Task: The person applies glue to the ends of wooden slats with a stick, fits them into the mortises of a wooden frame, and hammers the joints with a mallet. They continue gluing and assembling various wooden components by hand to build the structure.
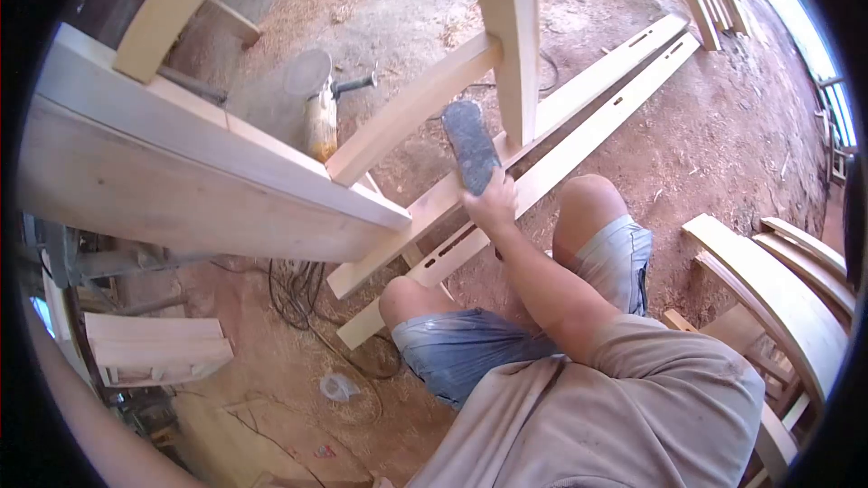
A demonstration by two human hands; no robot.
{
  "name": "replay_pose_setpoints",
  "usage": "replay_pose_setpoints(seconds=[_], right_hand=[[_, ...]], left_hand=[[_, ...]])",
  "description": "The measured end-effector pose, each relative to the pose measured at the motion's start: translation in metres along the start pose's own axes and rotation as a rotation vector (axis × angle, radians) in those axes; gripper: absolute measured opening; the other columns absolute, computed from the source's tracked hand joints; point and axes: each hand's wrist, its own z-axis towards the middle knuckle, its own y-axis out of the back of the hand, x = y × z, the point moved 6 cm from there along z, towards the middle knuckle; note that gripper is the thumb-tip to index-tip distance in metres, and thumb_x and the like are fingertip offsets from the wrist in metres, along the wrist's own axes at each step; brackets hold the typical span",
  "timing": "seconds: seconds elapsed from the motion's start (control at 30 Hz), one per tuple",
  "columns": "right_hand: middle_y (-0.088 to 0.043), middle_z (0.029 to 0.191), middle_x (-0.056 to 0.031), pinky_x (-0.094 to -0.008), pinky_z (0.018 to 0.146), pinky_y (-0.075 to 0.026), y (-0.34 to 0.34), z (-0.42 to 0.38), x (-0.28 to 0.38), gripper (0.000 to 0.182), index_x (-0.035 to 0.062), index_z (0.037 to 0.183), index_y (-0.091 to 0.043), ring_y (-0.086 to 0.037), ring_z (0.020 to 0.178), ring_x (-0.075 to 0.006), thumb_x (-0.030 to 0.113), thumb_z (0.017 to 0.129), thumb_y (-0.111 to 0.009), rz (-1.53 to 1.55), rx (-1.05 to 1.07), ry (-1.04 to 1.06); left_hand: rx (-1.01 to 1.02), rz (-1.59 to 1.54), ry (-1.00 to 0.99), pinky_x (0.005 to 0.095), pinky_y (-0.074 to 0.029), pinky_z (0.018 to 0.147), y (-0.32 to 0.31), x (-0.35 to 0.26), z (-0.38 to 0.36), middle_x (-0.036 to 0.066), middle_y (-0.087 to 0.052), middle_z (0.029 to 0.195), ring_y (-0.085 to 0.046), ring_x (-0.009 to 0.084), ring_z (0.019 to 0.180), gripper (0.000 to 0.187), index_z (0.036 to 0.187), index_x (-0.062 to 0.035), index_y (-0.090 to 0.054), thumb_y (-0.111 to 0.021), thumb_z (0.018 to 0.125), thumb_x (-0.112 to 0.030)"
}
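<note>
My right hand (493, 201) is closed round the lower end of a long, flat grey block (470, 143) with a rounded top. The block is beside an upright pale wooden post (513, 45) and a curved crosspiece (411, 108). A wide pale beam (217, 181) runs from the left to the joined frame. Two long slotted wooden rails (592, 149) lie side by side beneath the frame, before my knees. My left forearm shows blurred at the lower left edge, but my left hand is out of view.
A power tool with a disc (321, 117) stands on the dirt floor behind the frame. Cables (307, 294) lie on the ground left of my knees. Curved wooden pieces (768, 285) are stacked at the right; a wooden piece (158, 343) is at the left. Wood shavings are scattered about.
</note>
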Motion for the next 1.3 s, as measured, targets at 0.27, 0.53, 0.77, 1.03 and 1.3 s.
replay_pose_setpoints(seconds=[0.27,0.53,0.77,1.03,1.3], right_hand=[[-0.061,0.102,-0.0136,-0.0397,0.087,-0.047,-0.070,-0.011,-0.090,0.055,-0.0014,0.105,-0.060,-0.058,0.095,-0.0264,0.025,0.062,-0.081,0.348,0.691,-0.482],[-0.065,0.072,-0.0076,-0.0308,0.059,-0.049,0.066,-0.014,-0.021,0.022,0.0020,0.077,-0.068,-0.061,0.062,-0.0190,0.021,0.070,-0.075,0.235,1.063,-0.576],[-0.067,0.074,-0.0100,-0.0300,0.063,-0.051,0.284,-0.069,0.026,0.025,-0.0036,0.084,-0.068,-0.064,0.065,-0.0187,0.020,0.076,-0.071,0.525,1.151,-0.919],[-0.060,0.070,-0.0074,-0.0321,0.053,-0.051,0.314,0.077,-0.044,0.025,0.0083,0.090,-0.057,-0.059,0.056,-0.0185,0.029,0.084,-0.069,1.063,0.483,-0.897],[-0.063,0.068,-0.0070,-0.0332,0.054,-0.049,0.248,0.177,-0.085,0.018,0.0056,0.074,-0.065,-0.059,0.055,-0.0190,0.022,0.074,-0.072,0.230,1.095,-0.752]], left_hand=[[-0.164,-0.126,0.120,0.0522,-0.045,0.094,0.013,-0.012,-0.032,0.029,-0.058,0.119,-0.055,0.0433,0.112,0.085,0.115,0.0026,-0.063,-0.045,0.079,-0.072],[-0.429,-0.339,0.115,0.0510,-0.050,0.075,-0.021,0.017,-0.006,0.030,-0.062,0.091,-0.062,0.0416,0.087,0.082,0.087,0.0079,-0.064,-0.067,0.061,-0.070],[-0.473,-0.412,0.042,0.0528,-0.047,0.062,-0.035,0.032,0.018,0.022,-0.055,0.074,-0.058,0.0385,0.072,0.090,0.068,0.0059,-0.056,-0.063,0.057,-0.083],[-0.308,-0.221,-0.224,0.0567,-0.040,0.088,-0.084,0.058,0.030,0.028,-0.049,0.108,-0.049,0.0402,0.105,0.090,0.086,0.0123,-0.055,-0.065,0.064,-0.074],[-0.256,-0.495,0.047,0.0546,-0.030,0.104,-0.048,0.033,0.012,0.033,-0.033,0.136,-0.033,0.0418,0.128,0.112,0.116,0.0194,-0.046,-0.067,0.062,-0.076]])
